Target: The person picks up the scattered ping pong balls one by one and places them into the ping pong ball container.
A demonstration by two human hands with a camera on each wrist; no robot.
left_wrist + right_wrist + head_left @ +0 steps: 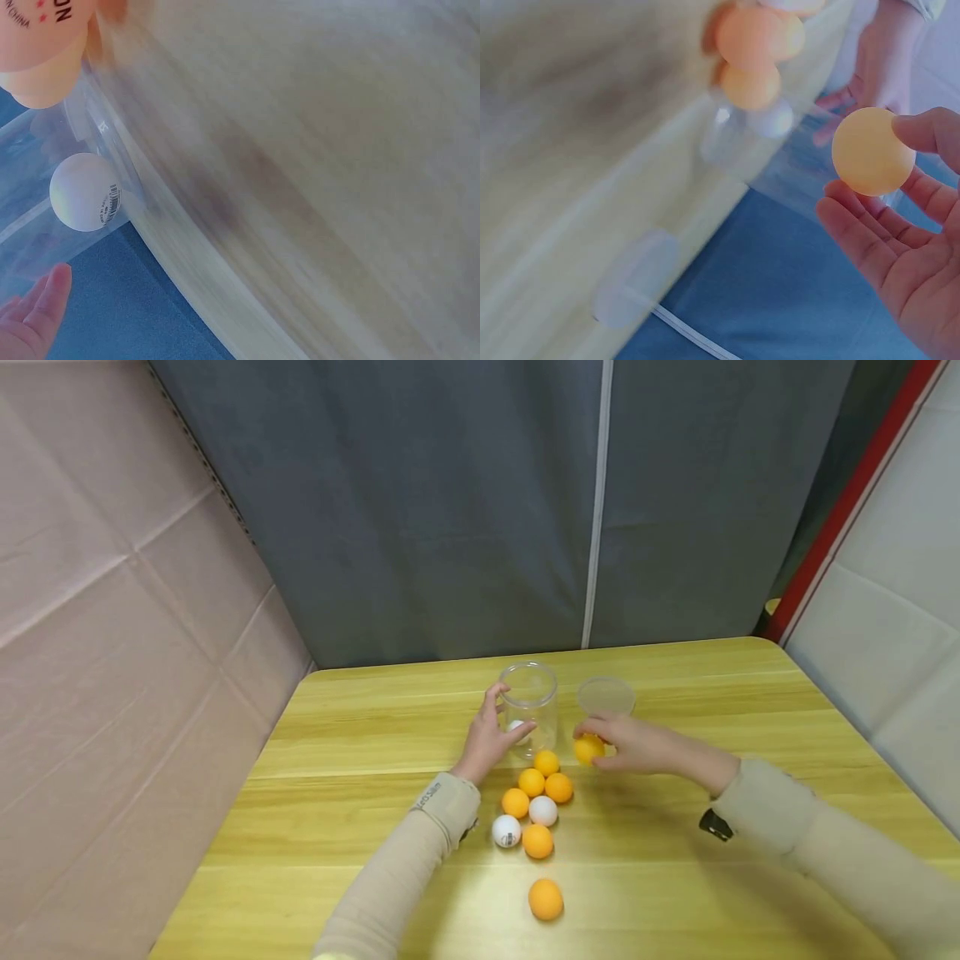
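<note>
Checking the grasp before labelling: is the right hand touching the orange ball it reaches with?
Touching. The right wrist view shows the orange ball pinched between the thumb and fingertips of the right hand; the head view agrees.

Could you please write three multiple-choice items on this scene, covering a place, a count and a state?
1. Where is the lid?
A. On the jar
B. On the table right of the jar
C. In the left hand

2. How many white balls lie loose on the table, outside the jar?
A. Two
B. Four
C. None

3. What is the right hand doing?
A. Resting flat
B. Holding an orange ball
C. Gripping the lid

Answers:
1 B: it lies flat beside the jar.
2 A: two white balls sit among the orange ones.
3 B: its fingers pinch the orange ball.
</note>
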